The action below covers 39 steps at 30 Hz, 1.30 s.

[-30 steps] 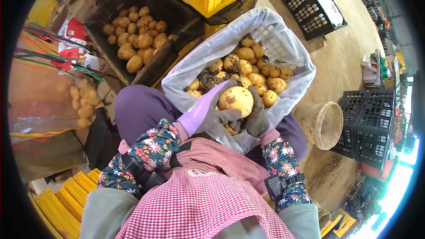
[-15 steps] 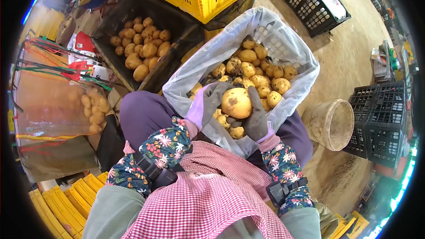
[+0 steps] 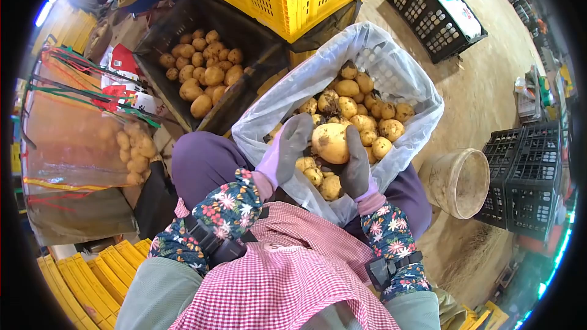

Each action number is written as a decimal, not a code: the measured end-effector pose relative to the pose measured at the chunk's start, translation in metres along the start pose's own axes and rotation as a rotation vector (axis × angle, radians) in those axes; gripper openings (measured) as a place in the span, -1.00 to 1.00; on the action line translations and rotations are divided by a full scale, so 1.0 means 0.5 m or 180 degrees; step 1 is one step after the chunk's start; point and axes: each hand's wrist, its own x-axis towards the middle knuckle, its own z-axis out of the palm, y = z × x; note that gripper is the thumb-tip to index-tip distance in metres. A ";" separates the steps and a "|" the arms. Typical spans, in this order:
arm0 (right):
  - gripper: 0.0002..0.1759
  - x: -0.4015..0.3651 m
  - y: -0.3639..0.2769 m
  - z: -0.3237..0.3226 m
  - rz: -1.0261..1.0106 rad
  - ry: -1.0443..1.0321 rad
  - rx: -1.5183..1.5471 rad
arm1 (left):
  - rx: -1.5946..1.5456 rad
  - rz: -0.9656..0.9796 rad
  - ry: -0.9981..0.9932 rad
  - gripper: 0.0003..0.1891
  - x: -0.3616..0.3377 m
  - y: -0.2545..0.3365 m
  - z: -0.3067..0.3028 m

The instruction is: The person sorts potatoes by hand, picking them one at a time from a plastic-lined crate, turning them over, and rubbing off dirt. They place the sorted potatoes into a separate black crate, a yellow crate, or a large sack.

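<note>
A large pale-yellow potato (image 3: 331,143) with dirt marks is in my right hand (image 3: 356,168), whose thumb lies along its right side; the fingers beneath are hidden. My left hand (image 3: 292,145) is close by the potato's left side, fingers stretched out and holding nothing that I can see. Both hands wear dark-palmed gloves with lilac backs. Below them stands a crate lined with a clear plastic bag (image 3: 418,127), between my knees. Several soil-smeared potatoes (image 3: 363,123) lie inside it.
A black-lined crate (image 3: 160,35) of potatoes stands at upper left, beside yellow crates (image 3: 269,0). A mesh bag (image 3: 76,146) with potatoes is at left. To the right are a dirty white bucket (image 3: 457,183) and black crates (image 3: 520,171). Another black crate (image 3: 428,18) stands at top right.
My left hand has opened and drawn slightly away from the potato, which stays in my right hand. The potato has turned a little. The view has shifted slightly.
</note>
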 end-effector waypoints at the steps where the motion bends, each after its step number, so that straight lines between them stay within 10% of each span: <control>1: -0.40 0.002 0.003 0.009 -0.0593 0.0226 -0.0416 | 0.0021 0.0014 0.0009 -0.43 -0.013 0.026 0.009; 3: -0.48 0.006 0.000 0.030 -0.1127 0.0323 -0.0961 | -0.2087 -0.1276 -0.0489 -0.36 -0.039 0.092 0.038; 4: -0.53 0.004 0.002 0.024 -0.1398 0.0164 -0.1410 | -0.1492 -0.0404 -0.0629 -0.28 -0.022 0.045 0.024; 8: -0.57 0.007 -0.022 -0.003 -0.1332 0.0442 -0.1292 | -0.2346 -0.0987 -0.0170 -0.38 0.012 0.044 -0.023; 10: -0.54 0.004 -0.029 -0.010 -0.1062 0.0835 -0.0815 | -0.1358 -0.0108 -0.0207 -0.40 0.024 0.023 -0.061; 19: -0.39 0.100 -0.047 0.169 -0.1806 -0.0277 -0.3341 | -0.1017 -0.0281 -0.0712 -0.22 0.031 0.045 -0.119; 27: -0.64 0.107 -0.046 0.153 -0.0498 -0.0241 -0.1317 | 0.0670 -0.0227 0.0225 -0.32 0.048 0.008 -0.108; 28: -0.58 0.093 -0.035 0.162 -0.0743 -0.0295 -0.1440 | 0.1343 0.0584 0.0434 -0.30 0.049 0.007 -0.106; 31: -0.51 0.094 -0.010 0.132 -0.2111 -0.0433 -0.3208 | -0.0016 -0.0442 0.0145 -0.29 0.061 -0.011 -0.104; 39: -0.57 0.073 -0.026 0.110 -0.1274 -0.0319 -0.2287 | 0.0643 -0.0140 0.0039 -0.28 0.039 -0.001 -0.075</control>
